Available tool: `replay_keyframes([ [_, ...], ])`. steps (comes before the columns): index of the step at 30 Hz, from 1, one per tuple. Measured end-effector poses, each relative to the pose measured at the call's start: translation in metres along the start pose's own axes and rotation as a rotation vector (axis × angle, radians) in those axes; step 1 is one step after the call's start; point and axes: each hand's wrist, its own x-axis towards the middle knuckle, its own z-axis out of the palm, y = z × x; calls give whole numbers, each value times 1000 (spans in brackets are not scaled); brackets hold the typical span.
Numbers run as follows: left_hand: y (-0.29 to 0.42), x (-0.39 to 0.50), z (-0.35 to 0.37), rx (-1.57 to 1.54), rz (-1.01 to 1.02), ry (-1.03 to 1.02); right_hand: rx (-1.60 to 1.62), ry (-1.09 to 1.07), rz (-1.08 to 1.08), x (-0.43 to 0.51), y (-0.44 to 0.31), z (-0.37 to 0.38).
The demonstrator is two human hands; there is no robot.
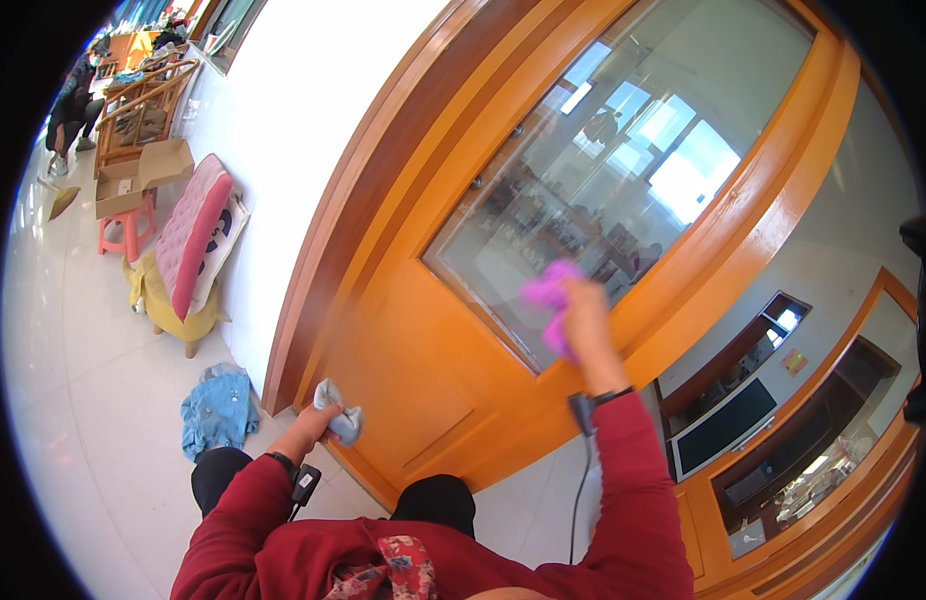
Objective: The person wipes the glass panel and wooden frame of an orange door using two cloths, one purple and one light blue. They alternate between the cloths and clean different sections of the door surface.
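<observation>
A wooden sliding door [403,337] with a large glass pane [500,247] stands before me. My right hand [587,319] grips a bunched purple cloth [549,289] at the lower part of the pane; both are blurred. Whether the cloth touches the glass I cannot tell. Lower and to the left, my left hand [317,424] holds a folded grey-blue cloth [341,415] in front of the door's lower wooden panel. Each wrist wears a dark band with a small black device on a cable.
A blue garment [219,409] lies on the tiled floor at left. Beyond it are a yellow animal-shaped stool [185,322] bearing a pink cushion [197,232], and a red plastic stool [127,232] under an open cardboard box [122,187]. A person [77,97] is at far left.
</observation>
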Motion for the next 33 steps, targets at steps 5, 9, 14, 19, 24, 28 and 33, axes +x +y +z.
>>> replay_keyframes([
  [5, -16, 20, 11, 29, -34, -38, -1200, 849, -325, 121, -20, -150],
  [9, -26, 36, 21, 17, -72, -56, -1282, 699, -1, 182, 13, -180],
  [14, -31, 51, 30, -33, -118, -88, -1327, 807, -170, 263, 47, -177],
  [19, -31, 61, 39, -40, -150, -100, -1281, 748, -326, 355, 34, -136],
  [24, -29, 69, 42, -52, -160, -90, -1157, 675, -442, 398, 9, -33],
  [28, -30, 67, 38, -68, -170, -96, -1073, 783, -405, 379, 0, 33],
  [33, -28, 52, 30, -9, -165, -67, -964, 838, -434, 343, -7, 72],
])
